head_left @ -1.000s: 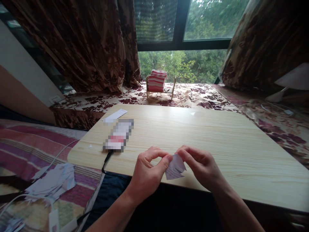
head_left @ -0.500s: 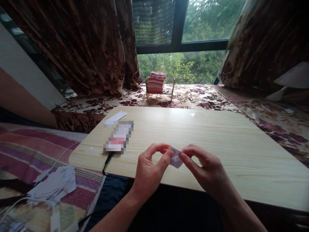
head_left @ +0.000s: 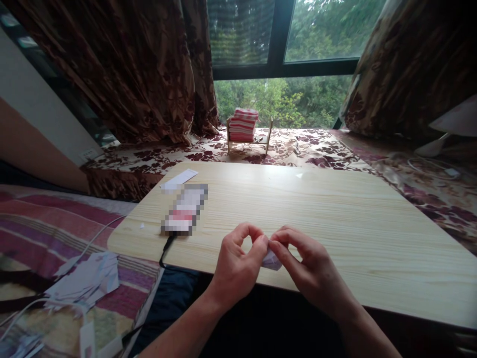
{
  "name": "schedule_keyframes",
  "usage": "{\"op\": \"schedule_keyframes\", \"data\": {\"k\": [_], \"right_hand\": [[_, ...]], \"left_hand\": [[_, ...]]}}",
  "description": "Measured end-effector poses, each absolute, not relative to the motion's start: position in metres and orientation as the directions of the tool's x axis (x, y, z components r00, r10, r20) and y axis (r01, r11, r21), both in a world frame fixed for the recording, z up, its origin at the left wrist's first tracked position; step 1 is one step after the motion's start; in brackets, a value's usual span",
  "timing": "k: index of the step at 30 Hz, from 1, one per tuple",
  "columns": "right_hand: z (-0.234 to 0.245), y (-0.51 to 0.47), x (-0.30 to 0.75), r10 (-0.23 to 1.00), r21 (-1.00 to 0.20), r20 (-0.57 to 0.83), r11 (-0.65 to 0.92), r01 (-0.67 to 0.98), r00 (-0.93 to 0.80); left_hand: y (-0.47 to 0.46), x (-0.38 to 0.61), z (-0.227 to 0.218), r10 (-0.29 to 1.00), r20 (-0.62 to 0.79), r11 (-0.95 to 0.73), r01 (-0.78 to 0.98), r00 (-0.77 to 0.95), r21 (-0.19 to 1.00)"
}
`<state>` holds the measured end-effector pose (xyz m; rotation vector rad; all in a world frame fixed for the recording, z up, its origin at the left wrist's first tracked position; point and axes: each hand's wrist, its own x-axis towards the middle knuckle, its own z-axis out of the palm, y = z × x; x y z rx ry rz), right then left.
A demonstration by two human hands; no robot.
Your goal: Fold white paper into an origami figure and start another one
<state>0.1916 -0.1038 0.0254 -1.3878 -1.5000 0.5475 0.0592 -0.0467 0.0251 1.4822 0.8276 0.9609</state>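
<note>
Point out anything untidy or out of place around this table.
Loose white papers lie heaped messily on the striped cloth. On the table, one white scrap sits left of the pixelated device, another scrap near the far edge; both look like stray litter.

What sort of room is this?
Probably a home bedroom, though that's a guess: patterned curtains hang by the window, striped fabric that looks like bedding lies at left, and a lamp stands at right.

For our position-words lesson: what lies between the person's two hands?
In the head view, a small piece of paper is between the left hand and the right hand, held at their fingertips.
</note>
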Motion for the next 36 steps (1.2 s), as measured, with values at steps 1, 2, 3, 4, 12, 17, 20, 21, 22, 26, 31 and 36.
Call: {"op": "schedule_keyframes", "data": {"k": [1, 2, 3, 4, 12, 17, 20, 21, 22, 26, 31, 36], "right_hand": [[0.025, -0.104, 0.191, 0.927, -0.837, 0.348, 0.24, 0.491, 0.141], [0.025, -0.104, 0.192, 0.927, -0.837, 0.345, 0.231, 0.496, 0.149], [0.024, -0.104, 0.193, 0.928, -0.839, 0.336, 0.217, 0.499, 0.162], [0.023, -0.103, 0.194, 0.929, -0.843, 0.325, 0.199, 0.5, 0.177], [0.015, -0.1, 0.204, 0.914, -0.922, 0.233, 0.099, 0.375, 0.331], [0.01, -0.099, 0.205, 0.932, -0.97, 0.181, 0.117, 0.211, 0.313], [0.007, -0.099, 0.204, 0.943, -0.981, 0.155, 0.112, 0.157, 0.294], [0.007, -0.098, 0.204, 0.944, -0.982, 0.15, 0.109, 0.152, 0.294], [0.007, -0.099, 0.203, 0.943, -0.983, 0.149, 0.108, 0.151, 0.297], [0.008, -0.1, 0.202, 0.933, -0.979, 0.167, 0.119, 0.164, 0.318], [0.005, -0.099, 0.198, 0.926, -0.979, 0.19, 0.152, 0.139, 0.325], [0.002, -0.096, 0.191, 0.89, -0.996, 0.093, 0.08, 0.049, 0.446]], "left_hand": [[-0.046, 0.06, 0.024, 0.905, 0.089, -0.084, -0.03, 0.417, 0.996], [-0.045, 0.061, 0.023, 0.91, 0.052, -0.039, -0.041, 0.412, 0.998], [-0.043, 0.061, 0.022, 0.912, 0.016, 0.003, -0.046, 0.409, 0.999], [-0.042, 0.061, 0.021, 0.911, -0.012, 0.032, -0.043, 0.412, 0.999], [-0.036, 0.049, 0.025, 0.796, 0.068, -0.142, 0.076, 0.602, 0.987], [-0.04, 0.051, 0.023, 0.821, 0.054, -0.105, 0.057, 0.569, 0.993], [-0.042, 0.051, 0.025, 0.81, 0.044, -0.1, 0.064, 0.585, 0.993], [-0.044, 0.051, 0.026, 0.799, 0.05, -0.113, 0.067, 0.6, 0.991], [-0.045, 0.05, 0.027, 0.785, 0.062, -0.131, 0.067, 0.617, 0.989], [-0.047, 0.048, 0.029, 0.749, 0.113, -0.197, 0.057, 0.653, 0.979], [-0.046, 0.049, 0.029, 0.771, 0.132, -0.253, 0.11, 0.623, 0.961], [-0.05, 0.051, 0.031, 0.813, 0.083, -0.17, 0.099, 0.576, 0.98]]}}
